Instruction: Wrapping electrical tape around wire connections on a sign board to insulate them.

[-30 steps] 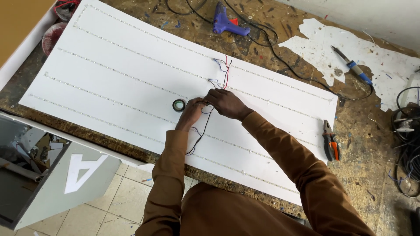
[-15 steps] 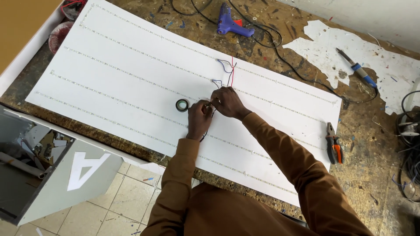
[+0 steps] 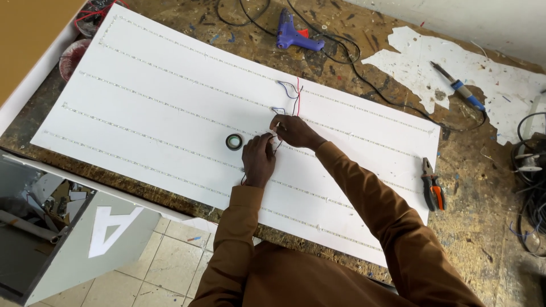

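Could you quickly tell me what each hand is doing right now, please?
Left hand: closed, pinching thin wires.
Right hand: closed, pinching the same wires.

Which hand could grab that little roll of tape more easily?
Probably the left hand: the tape roll lies just beside it on the white panel, while the right hand sits farther off, pinching wires.

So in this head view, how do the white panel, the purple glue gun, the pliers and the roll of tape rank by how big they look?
1. White panel, by far the largest.
2. Purple glue gun and pliers: these look about alike, so I won't rank them.
3. Roll of tape, the smallest, lying just beside the left hand.
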